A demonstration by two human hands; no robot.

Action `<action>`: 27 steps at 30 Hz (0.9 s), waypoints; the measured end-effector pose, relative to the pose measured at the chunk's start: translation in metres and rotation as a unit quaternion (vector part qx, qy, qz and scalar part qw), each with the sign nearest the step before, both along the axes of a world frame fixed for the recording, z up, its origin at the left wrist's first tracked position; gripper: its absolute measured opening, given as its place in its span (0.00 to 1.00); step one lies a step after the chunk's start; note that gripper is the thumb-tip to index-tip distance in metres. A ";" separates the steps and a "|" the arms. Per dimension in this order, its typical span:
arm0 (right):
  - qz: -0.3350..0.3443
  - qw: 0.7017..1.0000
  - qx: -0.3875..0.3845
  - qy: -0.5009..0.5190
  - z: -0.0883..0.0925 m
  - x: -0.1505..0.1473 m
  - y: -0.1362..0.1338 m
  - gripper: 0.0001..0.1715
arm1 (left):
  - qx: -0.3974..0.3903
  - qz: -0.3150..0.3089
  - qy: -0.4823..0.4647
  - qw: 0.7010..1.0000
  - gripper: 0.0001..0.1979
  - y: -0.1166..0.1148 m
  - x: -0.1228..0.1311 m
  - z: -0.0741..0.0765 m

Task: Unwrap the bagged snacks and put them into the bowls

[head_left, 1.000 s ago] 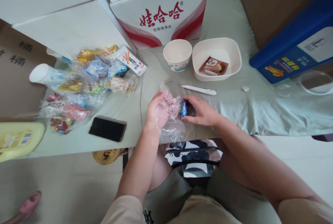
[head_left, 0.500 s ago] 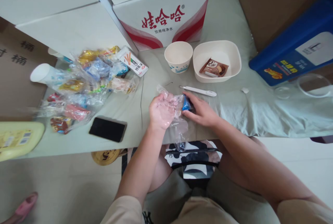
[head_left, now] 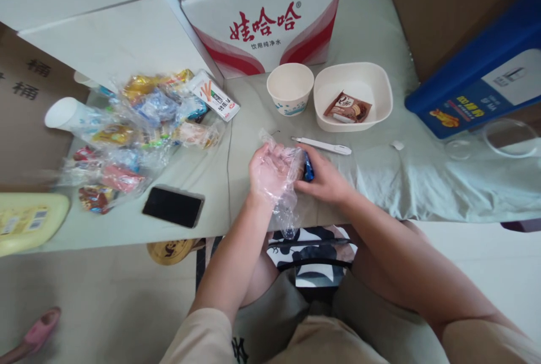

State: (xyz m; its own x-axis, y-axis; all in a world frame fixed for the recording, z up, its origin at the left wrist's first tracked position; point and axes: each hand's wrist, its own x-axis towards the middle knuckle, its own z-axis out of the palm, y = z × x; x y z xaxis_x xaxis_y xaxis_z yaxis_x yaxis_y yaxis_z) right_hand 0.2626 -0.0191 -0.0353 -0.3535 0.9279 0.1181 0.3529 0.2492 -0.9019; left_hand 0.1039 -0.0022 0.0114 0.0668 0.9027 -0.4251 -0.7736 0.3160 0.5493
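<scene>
My left hand (head_left: 266, 175) is turned palm up, with a transparent plastic bag (head_left: 285, 212) draped over the palm and gripped in its curled fingers. Close against it, my right hand (head_left: 325, 179) pinches a small shiny blue packet (head_left: 309, 167) at the bag's right side. Part of that packet is hidden by the fingers. Just beyond both hands lies a white utility knife (head_left: 324, 145). A paper cup (head_left: 290, 87) stands behind it, beside a white bowl (head_left: 382, 96) that holds a brown snack packet (head_left: 349, 108).
Several wrapped snacks (head_left: 154, 109) are heaped on the left, with a white snack box (head_left: 216, 98) and a paper cup on its side (head_left: 63, 114). A phone (head_left: 172, 206) lies near the front edge. White cartons (head_left: 270, 43) stand behind; a blue container (head_left: 477, 79) is at right.
The blue packet has turned and sits deeper in my right hand. The bag's hanging end has drawn up closer to my left wrist, and that hand has shifted slightly right.
</scene>
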 end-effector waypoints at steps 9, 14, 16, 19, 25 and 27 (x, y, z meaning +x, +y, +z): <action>-0.058 0.937 -0.214 0.270 0.013 -0.007 -0.002 0.32 | 0.031 0.041 0.026 0.998 0.20 0.010 -0.012 -0.003; -0.086 0.850 -0.300 0.425 0.013 -0.024 -0.007 0.32 | -0.021 0.055 0.025 0.998 0.19 0.018 -0.006 0.003; -0.091 0.829 -0.307 0.459 0.011 -0.029 -0.009 0.38 | -0.026 0.051 0.045 0.997 0.13 0.020 -0.003 0.004; -0.136 0.826 -0.274 0.474 0.008 -0.030 -0.008 0.43 | -0.018 0.120 0.118 0.986 0.10 0.018 -0.002 0.002; -0.218 0.896 -0.151 0.356 0.002 -0.020 0.000 0.40 | 0.031 -0.014 0.127 0.991 0.21 -0.006 -0.011 -0.007; -0.203 0.941 -0.100 0.251 0.001 -0.019 0.000 0.40 | 0.034 -0.116 0.151 0.981 0.19 -0.009 -0.011 -0.008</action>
